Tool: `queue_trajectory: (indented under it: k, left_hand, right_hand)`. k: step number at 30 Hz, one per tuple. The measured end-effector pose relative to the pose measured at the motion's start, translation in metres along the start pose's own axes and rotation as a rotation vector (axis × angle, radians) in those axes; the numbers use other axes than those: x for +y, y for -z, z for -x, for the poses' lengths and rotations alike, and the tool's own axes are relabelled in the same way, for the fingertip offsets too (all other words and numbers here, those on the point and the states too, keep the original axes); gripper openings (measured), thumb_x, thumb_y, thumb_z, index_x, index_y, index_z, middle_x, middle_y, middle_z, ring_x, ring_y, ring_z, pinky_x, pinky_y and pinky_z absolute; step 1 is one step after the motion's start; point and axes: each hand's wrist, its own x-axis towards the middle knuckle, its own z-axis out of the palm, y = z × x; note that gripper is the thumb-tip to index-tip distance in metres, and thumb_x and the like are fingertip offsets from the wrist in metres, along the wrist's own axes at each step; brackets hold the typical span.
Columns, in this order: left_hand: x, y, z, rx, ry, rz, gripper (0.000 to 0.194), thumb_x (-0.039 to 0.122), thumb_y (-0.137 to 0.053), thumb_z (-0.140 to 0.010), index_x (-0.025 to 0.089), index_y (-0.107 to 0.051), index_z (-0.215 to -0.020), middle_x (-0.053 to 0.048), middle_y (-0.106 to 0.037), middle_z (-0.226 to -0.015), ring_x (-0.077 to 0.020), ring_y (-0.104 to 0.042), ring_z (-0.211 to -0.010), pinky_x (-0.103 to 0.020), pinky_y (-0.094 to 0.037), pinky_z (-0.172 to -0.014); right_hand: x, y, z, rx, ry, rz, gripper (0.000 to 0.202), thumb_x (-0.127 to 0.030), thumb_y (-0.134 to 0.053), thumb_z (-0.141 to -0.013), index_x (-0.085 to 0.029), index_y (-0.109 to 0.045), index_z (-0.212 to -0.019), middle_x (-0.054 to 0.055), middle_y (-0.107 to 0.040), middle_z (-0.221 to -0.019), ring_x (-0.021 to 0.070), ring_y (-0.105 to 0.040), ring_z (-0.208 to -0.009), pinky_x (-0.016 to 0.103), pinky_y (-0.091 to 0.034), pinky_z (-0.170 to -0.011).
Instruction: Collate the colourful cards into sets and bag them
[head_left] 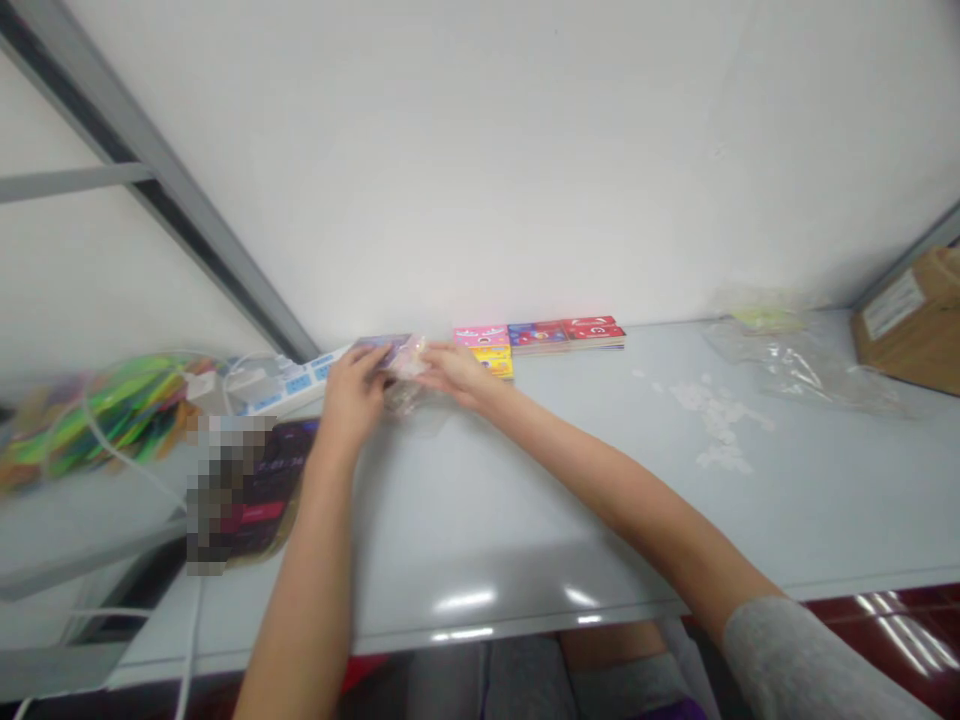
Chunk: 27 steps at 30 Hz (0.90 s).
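Note:
Near the wall, both my hands are close together at a crumpled clear plastic bag (405,398). My left hand (355,388) has its fingers bent over the bag's left side, beside a purple printed card stack (375,342). From the right, my right hand (453,370) pinches the bag with its fingers together. Motion blur hides exactly what the fingertips touch. Just behind my right hand lie pink cards (480,336) and yellow cards (495,360). Further right, along the wall, are a blue-and-red card stack (537,337) and a red card stack (594,331).
A white power strip (294,386) and a phone (274,480) lie left of my left arm. Colourful strips (112,415) are heaped at the far left. White scraps (720,420), clear plastic wrapping (795,365) and a cardboard box (911,325) are on the right.

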Motion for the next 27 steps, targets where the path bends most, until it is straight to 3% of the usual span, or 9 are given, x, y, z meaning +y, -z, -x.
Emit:
queue_trajectory:
  k: [3,7,11,15,18,23,27]
  left_hand:
    - [-0.02,-0.004,-0.002,-0.038,-0.019,0.01,0.043,0.013,-0.04,-0.071,0.014,-0.06,-0.109,-0.009,-0.056,-0.113,-0.0233,-0.05,-0.107,-0.036,-0.036,-0.096]
    - [-0.023,-0.003,-0.001,-0.09,-0.006,-0.028,0.052,0.007,-0.038,-0.065,0.014,-0.059,-0.111,-0.008,-0.052,-0.119,-0.0224,-0.047,-0.112,-0.035,-0.033,-0.099]
    - [-0.016,0.002,0.0,-0.131,0.06,-0.117,0.057,0.007,-0.044,-0.062,0.02,-0.054,-0.117,-0.008,-0.036,-0.134,-0.0274,-0.034,-0.123,-0.041,-0.027,-0.102]
    - [-0.011,0.006,0.004,-0.306,0.077,-0.169,0.071,0.012,-0.052,-0.064,0.031,-0.035,-0.131,-0.005,-0.021,-0.142,-0.0337,-0.019,-0.129,-0.051,-0.025,-0.099]
    - [-0.012,0.005,0.006,-0.396,0.085,-0.172,0.07,0.021,-0.058,-0.069,0.035,-0.031,-0.132,-0.005,-0.018,-0.142,-0.0356,-0.015,-0.129,-0.052,-0.024,-0.097]
    - [-0.015,0.001,0.004,-0.312,0.098,-0.184,0.048,0.037,-0.057,-0.076,0.036,-0.046,-0.123,-0.005,-0.029,-0.138,-0.0354,-0.023,-0.126,-0.051,-0.025,-0.095]
    - [-0.016,-0.002,0.003,-0.242,0.092,-0.183,0.042,0.039,-0.058,-0.075,0.037,-0.052,-0.117,-0.003,-0.033,-0.136,-0.0356,-0.026,-0.123,-0.051,-0.026,-0.092]
  right_hand:
    - [0.006,0.003,0.007,0.025,-0.031,0.082,0.014,-0.017,-0.05,-0.082,-0.012,-0.052,-0.068,0.0,-0.057,-0.061,0.0081,-0.055,-0.053,0.023,-0.05,-0.058]
    - [0.011,0.029,0.025,0.141,-0.024,0.305,0.021,-0.024,-0.046,-0.085,-0.014,-0.049,-0.067,-0.003,-0.051,-0.05,0.0076,-0.051,-0.04,0.02,-0.046,-0.041]
    - [0.016,0.046,0.045,0.025,-0.291,0.449,0.022,-0.018,-0.044,-0.084,-0.011,-0.049,-0.064,0.001,-0.054,-0.046,0.0113,-0.054,-0.036,0.022,-0.047,-0.036]
    - [0.028,0.036,0.046,-0.042,-0.447,0.295,0.014,-0.01,-0.045,-0.082,-0.01,-0.049,-0.068,0.003,-0.057,-0.05,0.0111,-0.059,-0.042,0.02,-0.051,-0.044]
    - [0.039,0.023,0.033,-0.053,-0.469,0.155,0.013,-0.015,-0.046,-0.084,-0.01,-0.049,-0.072,0.003,-0.057,-0.053,0.0104,-0.06,-0.045,0.02,-0.053,-0.049]
    - [0.049,0.012,0.015,-0.023,-0.445,-0.007,0.016,-0.027,-0.052,-0.083,-0.012,-0.048,-0.08,0.0,-0.055,-0.058,0.0107,-0.06,-0.049,0.021,-0.054,-0.051]
    - [0.051,0.008,0.01,-0.029,-0.425,-0.022,0.009,-0.018,-0.045,-0.085,-0.013,-0.048,-0.078,-0.001,-0.055,-0.056,0.0082,-0.059,-0.049,0.019,-0.053,-0.053]
